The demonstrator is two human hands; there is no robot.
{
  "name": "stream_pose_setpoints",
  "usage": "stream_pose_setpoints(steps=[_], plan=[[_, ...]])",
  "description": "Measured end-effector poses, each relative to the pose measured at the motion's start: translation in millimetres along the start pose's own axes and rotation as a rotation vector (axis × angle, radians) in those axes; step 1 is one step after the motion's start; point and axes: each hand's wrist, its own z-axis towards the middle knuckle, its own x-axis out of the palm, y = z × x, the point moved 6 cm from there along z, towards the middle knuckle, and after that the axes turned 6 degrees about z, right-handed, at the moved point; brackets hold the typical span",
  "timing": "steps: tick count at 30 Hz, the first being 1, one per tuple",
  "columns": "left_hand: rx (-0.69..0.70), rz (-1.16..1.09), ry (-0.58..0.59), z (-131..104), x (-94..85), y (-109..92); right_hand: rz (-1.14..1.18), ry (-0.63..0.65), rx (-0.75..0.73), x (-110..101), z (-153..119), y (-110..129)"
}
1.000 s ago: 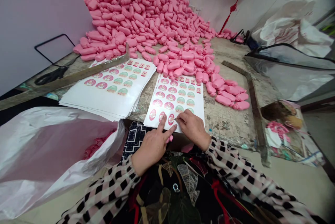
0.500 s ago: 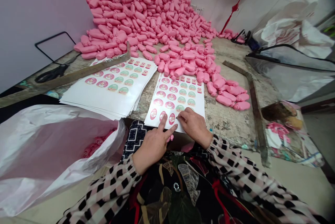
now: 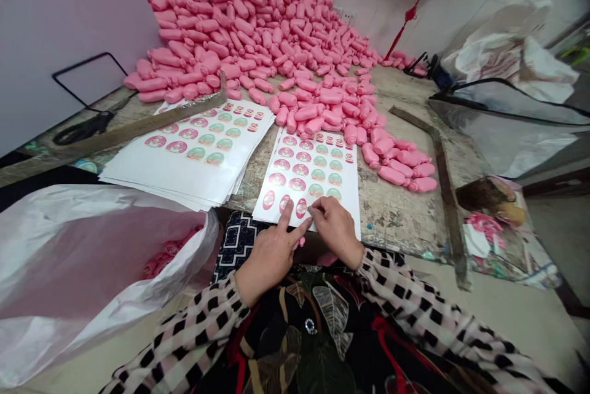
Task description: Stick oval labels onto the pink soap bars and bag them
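A sticker sheet (image 3: pixel 313 168) with pink and green labels lies at the table's front edge, in front of me. My left hand (image 3: pixel 271 248) rests on its lower edge, index finger and thumb stretched over the bottom row. The curled lower fingers of that hand hold a pink bottle-shaped piece (image 3: pixel 301 241), of which only the end shows. My right hand (image 3: pixel 335 225) is at the right of the bottom row. Its thumb and index finger are pinched at the edge of an oval pink sticker (image 3: pixel 301 208); the fingertips hide the exact grip.
Pink bottle-shaped pieces form a big heap (image 3: pixel 258 25) at the back. More sticker sheets (image 3: pixel 184 166) lie left under a wooden strip (image 3: pixel 138 126), near black scissors (image 3: pixel 85 128). A white bag (image 3: pixel 69 246) with labelled pink pieces hangs at front left. Another wooden strip (image 3: pixel 445 191) edges the right.
My right hand has moved slightly left, its fingertips now at the oval sticker's edge. My left hand stays on the sheet. The whole view has shifted a little.
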Motion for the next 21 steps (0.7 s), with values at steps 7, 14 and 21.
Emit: stream_pose_setpoints(steps=[7, 14, 21], plan=[[-0.014, 0.008, -0.018, 0, -1.2, 1, -0.042, 0.057, 0.079, -6, 12, 3], [-0.01, -0.016, -0.025, -2, -2.3, 2, -0.063, -0.058, -0.036, -20, 11, 20], [0.015, -0.149, -0.04, -4, 1.4, 5, 0.162, -0.129, 0.035, -31, 19, -3]])
